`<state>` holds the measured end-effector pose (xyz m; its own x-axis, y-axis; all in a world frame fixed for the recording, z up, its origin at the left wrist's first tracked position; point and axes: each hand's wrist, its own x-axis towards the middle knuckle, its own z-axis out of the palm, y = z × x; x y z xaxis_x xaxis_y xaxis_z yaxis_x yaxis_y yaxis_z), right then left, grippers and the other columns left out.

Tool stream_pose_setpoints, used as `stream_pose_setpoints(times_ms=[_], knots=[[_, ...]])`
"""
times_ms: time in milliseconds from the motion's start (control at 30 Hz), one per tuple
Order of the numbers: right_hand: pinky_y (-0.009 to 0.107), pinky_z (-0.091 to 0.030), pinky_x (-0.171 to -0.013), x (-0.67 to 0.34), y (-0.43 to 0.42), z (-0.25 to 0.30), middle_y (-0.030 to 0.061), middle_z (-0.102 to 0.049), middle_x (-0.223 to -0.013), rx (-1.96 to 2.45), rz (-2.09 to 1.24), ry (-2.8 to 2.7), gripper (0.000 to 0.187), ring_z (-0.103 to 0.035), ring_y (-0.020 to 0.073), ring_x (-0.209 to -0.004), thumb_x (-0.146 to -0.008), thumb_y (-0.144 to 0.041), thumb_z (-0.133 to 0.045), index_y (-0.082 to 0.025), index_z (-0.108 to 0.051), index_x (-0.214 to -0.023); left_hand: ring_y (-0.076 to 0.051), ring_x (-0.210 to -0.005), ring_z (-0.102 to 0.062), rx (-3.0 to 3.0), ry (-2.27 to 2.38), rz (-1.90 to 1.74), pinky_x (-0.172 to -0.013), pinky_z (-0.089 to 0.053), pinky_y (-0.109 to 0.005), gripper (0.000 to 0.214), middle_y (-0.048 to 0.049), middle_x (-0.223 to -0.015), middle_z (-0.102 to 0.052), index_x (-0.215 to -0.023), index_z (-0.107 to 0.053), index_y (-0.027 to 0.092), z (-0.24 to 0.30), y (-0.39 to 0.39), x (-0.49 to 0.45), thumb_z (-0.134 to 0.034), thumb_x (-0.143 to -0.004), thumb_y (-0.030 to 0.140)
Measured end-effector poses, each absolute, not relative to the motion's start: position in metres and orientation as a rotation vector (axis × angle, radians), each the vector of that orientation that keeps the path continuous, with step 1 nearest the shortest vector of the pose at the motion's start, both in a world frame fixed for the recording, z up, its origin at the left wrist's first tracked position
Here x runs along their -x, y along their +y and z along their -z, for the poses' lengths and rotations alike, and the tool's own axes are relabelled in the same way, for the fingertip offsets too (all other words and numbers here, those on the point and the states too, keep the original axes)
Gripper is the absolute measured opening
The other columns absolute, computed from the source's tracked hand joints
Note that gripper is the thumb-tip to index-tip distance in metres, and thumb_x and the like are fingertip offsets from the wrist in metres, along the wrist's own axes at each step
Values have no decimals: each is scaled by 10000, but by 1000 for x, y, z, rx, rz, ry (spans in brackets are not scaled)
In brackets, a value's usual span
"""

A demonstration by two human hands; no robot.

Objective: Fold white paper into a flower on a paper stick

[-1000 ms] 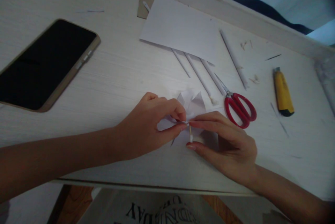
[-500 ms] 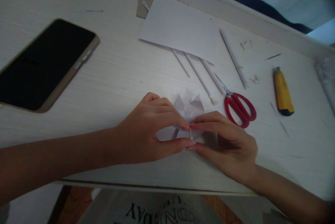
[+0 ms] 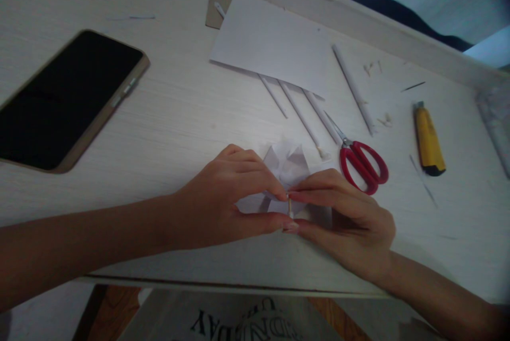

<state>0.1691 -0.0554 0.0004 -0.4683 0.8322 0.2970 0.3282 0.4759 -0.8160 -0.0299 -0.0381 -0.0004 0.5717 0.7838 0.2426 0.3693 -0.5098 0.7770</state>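
My left hand [image 3: 239,195] and my right hand [image 3: 350,219] meet low over the table, fingertips almost touching. Between them stands a short pale stick [image 3: 290,207] with whitish ends. The forefinger and thumb of each hand close on its upper and lower ends. What the ends are made of is too small to tell. Folded white paper [image 3: 292,163] lies just behind and under the fingers, partly hidden by them. Red-handled scissors [image 3: 364,167] rest beyond my right hand, their blades pointing up and left.
A phone [image 3: 67,102] lies at the left. Further back, a white sheet [image 3: 271,41] covers parts of thin rolled paper sticks [image 3: 300,115] and a brown card piece [image 3: 215,14]. Another rolled stick [image 3: 353,88], small scraps [image 3: 385,120] and a yellow cutter [image 3: 429,142] are on the right.
Both hands keep their pinch on the short stick, with only slight fingertip shifts; a little more of the stick shows. The whole view has shifted slightly.
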Motion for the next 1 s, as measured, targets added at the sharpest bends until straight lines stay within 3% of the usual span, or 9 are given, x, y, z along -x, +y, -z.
stream_pose_setpoints(times_ms=[267, 1000], knots=[[331, -485, -652, -168, -56, 1, 52, -618, -871, 957, -902, -2018, 367, -556, 175, -803, -594, -117, -708, -189, -633, -947, -116, -790, -557, -2215, 829, -803, -782, -367, -275, 126, 14, -790, -653, -792, -615, 191, 2, -39, 31, -565, -763, 304], [323, -478, -639, -168, -56, -2, 55, -592, -859, 941, -900, -2045, 372, -546, 166, -793, -584, -82, -709, -170, -636, -938, -111, -778, -546, -2229, 732, -888, -763, -399, -267, 127, 2, -779, -647, -778, -609, 157, 7, -36, 32, -598, -747, 280]])
